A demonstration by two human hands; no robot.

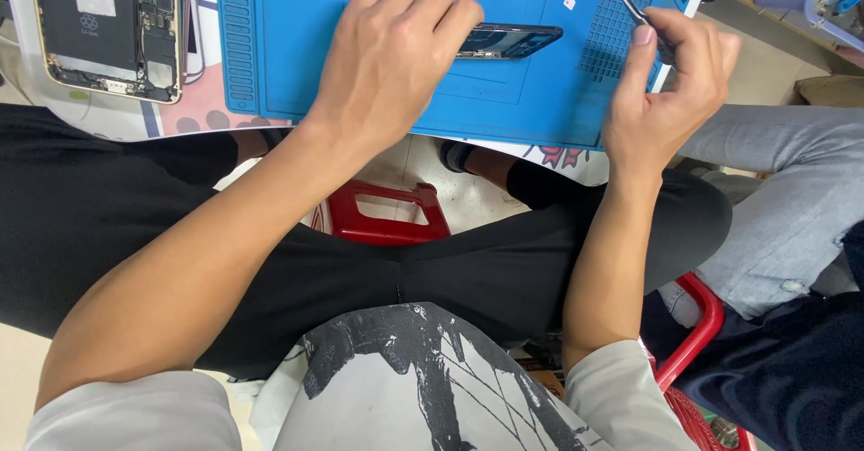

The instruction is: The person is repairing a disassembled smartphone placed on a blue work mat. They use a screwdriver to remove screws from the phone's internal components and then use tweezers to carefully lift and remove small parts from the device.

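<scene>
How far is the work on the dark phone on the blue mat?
Done: the dark phone lies opened on the blue mat, its inner parts showing. In hand: the left hand steadies it, and the right hand holds tweezers beside it. Left: the phone is not yet closed.

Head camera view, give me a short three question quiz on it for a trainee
1. True or false: the left hand rests on the dark phone part that lies on the blue mat.
2. What does the right hand hold?
A. a screwdriver
B. metal tweezers
C. a brush
3. Fill in: the opened phone with its insides showing lies to the ______ of the blue mat.

Key:
1. True, the fingers cover one end of it.
2. B, pinched between thumb and fingers, tip up and off the mat.
3. Left, at the picture's upper left corner.
</scene>
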